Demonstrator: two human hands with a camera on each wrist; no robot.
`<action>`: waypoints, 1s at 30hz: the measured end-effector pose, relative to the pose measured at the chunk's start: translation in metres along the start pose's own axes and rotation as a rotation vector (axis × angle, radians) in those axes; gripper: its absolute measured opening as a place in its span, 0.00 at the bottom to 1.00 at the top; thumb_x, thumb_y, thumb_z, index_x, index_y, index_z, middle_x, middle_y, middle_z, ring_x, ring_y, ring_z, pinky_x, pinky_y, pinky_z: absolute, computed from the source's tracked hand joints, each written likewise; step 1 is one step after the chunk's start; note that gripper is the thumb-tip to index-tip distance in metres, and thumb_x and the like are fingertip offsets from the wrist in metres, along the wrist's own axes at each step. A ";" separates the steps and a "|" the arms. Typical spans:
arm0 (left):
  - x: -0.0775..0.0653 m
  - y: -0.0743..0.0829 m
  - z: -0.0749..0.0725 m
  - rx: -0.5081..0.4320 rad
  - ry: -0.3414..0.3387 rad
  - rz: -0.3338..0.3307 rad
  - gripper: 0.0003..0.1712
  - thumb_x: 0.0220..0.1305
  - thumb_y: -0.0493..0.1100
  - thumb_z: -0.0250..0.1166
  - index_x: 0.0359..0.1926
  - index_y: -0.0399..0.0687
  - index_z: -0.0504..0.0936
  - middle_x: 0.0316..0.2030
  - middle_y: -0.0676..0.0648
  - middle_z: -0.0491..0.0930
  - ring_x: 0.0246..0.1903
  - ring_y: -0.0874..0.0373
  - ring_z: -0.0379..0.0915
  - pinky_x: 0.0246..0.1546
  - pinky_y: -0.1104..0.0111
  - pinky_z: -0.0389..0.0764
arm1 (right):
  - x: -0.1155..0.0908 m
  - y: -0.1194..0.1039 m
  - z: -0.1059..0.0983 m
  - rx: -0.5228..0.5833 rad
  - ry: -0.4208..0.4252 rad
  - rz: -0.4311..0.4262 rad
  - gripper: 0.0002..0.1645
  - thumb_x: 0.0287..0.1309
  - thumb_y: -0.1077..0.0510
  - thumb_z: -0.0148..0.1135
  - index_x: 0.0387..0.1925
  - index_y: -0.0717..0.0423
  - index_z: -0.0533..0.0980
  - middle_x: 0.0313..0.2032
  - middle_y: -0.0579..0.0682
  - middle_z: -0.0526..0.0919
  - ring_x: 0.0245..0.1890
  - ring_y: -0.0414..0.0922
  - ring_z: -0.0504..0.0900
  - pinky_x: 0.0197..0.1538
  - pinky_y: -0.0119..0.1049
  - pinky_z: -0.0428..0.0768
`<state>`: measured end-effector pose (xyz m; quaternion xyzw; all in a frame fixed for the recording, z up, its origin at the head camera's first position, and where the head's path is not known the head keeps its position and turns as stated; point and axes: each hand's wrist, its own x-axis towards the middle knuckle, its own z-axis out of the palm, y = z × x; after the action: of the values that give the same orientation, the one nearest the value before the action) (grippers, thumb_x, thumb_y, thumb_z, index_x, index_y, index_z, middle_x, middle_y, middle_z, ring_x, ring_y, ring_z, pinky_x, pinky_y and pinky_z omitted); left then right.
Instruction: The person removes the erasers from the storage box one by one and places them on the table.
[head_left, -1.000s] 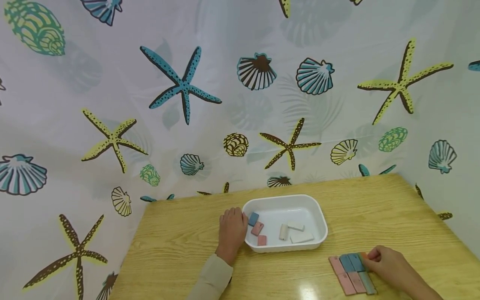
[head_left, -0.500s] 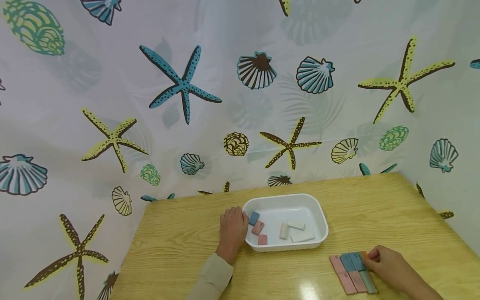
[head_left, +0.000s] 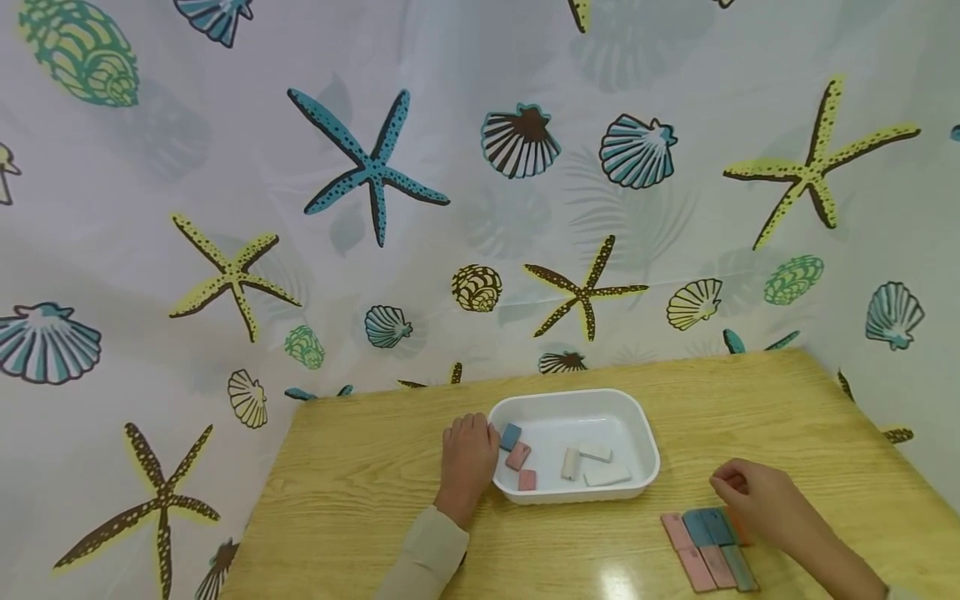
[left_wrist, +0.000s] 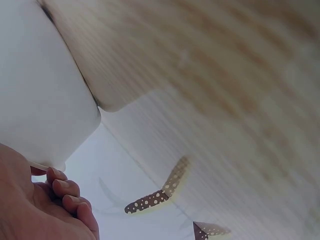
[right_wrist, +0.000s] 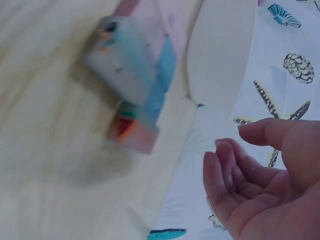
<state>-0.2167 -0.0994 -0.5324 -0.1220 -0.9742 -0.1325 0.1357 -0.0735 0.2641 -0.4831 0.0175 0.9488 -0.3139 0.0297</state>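
Observation:
A white plastic tray (head_left: 645,458) stands mid-table, with my left hand (head_left: 468,458) at its left side. In the left wrist view, curled fingers (left_wrist: 75,200) grip the tray's rim. On the table at the right lie small flat rectangular tiles in two rows: pink (head_left: 697,569), blue (head_left: 708,527), grey-green (head_left: 740,567) and orange (head_left: 737,527). My right hand (head_left: 765,500) is raised just over the orange tile and partly covers it. In the right wrist view, its thumb stands apart from the bent fingers (right_wrist: 212,175), with nothing between them.
Inside the tray lie a blue tile (head_left: 511,437), two pink ones (head_left: 518,455) and several whitish blocks (head_left: 606,475). The wood-grain table (head_left: 360,492) meets a shell-and-starfish patterned curtain (head_left: 420,275) at the back and sides.
My right hand has let go of the orange tile at the row's end and risen up and away from it. The left hand stays at the tray.

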 end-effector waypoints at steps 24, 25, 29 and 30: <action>0.001 0.000 -0.001 0.000 -0.015 -0.010 0.14 0.69 0.48 0.48 0.31 0.45 0.70 0.26 0.49 0.67 0.31 0.54 0.63 0.34 0.62 0.63 | 0.091 -0.083 0.049 -0.083 -0.093 -0.325 0.05 0.50 0.65 0.65 0.31 0.63 0.77 0.25 0.45 0.77 0.27 0.39 0.74 0.33 0.36 0.75; 0.001 -0.001 -0.001 0.003 -0.018 -0.012 0.14 0.69 0.48 0.48 0.31 0.45 0.69 0.26 0.50 0.67 0.31 0.55 0.63 0.34 0.62 0.63 | 0.093 -0.083 0.053 -0.081 -0.089 -0.326 0.05 0.49 0.66 0.65 0.30 0.63 0.77 0.25 0.46 0.77 0.27 0.39 0.74 0.33 0.37 0.75; 0.001 -0.002 0.002 0.013 -0.012 -0.012 0.14 0.69 0.49 0.47 0.31 0.45 0.69 0.27 0.50 0.67 0.31 0.55 0.63 0.34 0.63 0.63 | 0.101 -0.082 0.065 -0.078 -0.050 -0.313 0.05 0.48 0.67 0.65 0.29 0.64 0.77 0.24 0.47 0.76 0.26 0.40 0.73 0.33 0.38 0.74; 0.001 -0.002 0.002 0.015 -0.007 -0.009 0.14 0.70 0.49 0.47 0.30 0.45 0.69 0.26 0.50 0.67 0.31 0.55 0.63 0.34 0.63 0.63 | 0.102 -0.082 0.068 -0.078 -0.043 -0.305 0.05 0.47 0.67 0.65 0.29 0.64 0.77 0.24 0.47 0.76 0.26 0.40 0.73 0.33 0.38 0.74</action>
<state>-0.2190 -0.1008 -0.5349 -0.1169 -0.9762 -0.1256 0.1328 -0.1766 0.1594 -0.4953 -0.1348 0.9511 -0.2778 0.0025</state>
